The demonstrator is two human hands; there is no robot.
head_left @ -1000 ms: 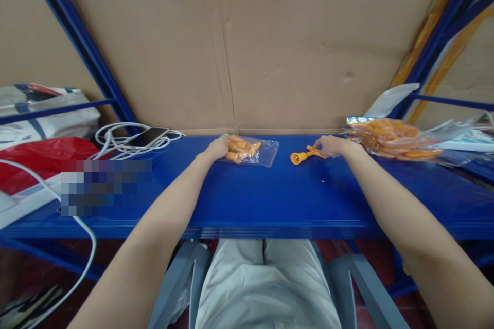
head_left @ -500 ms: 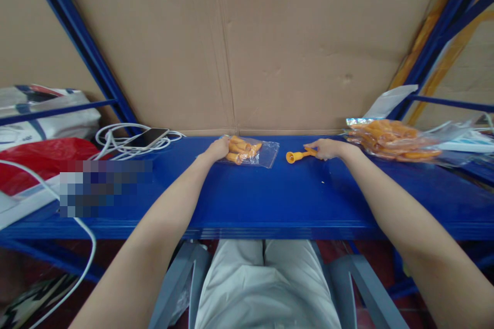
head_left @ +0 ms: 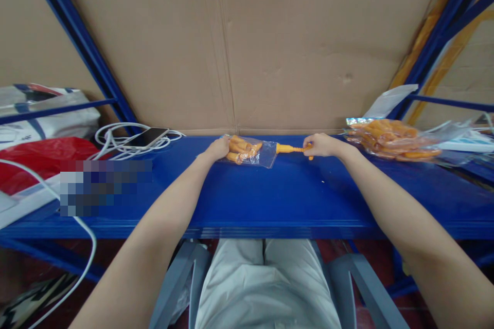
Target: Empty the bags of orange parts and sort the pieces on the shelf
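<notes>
- My left hand (head_left: 218, 148) pinches the small clear bag (head_left: 252, 151) on the far blue shelf (head_left: 270, 195).
- My right hand (head_left: 322, 145) pinches the orange piece (head_left: 289, 148), tip at the bag's right-hand mouth.
- Step, as I judge it: insertion. It needs an open mouth and a straight leftward push.

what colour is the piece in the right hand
Orange. The head view shows the piece pinched in the right hand at the clear bag.

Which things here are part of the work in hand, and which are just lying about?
In use: small clear bag, held by the left hand; orange part, held by the right hand at the bag's mouth; large bag of orange parts.
Lying about: phone, white cable, red bag, white sack.
</notes>
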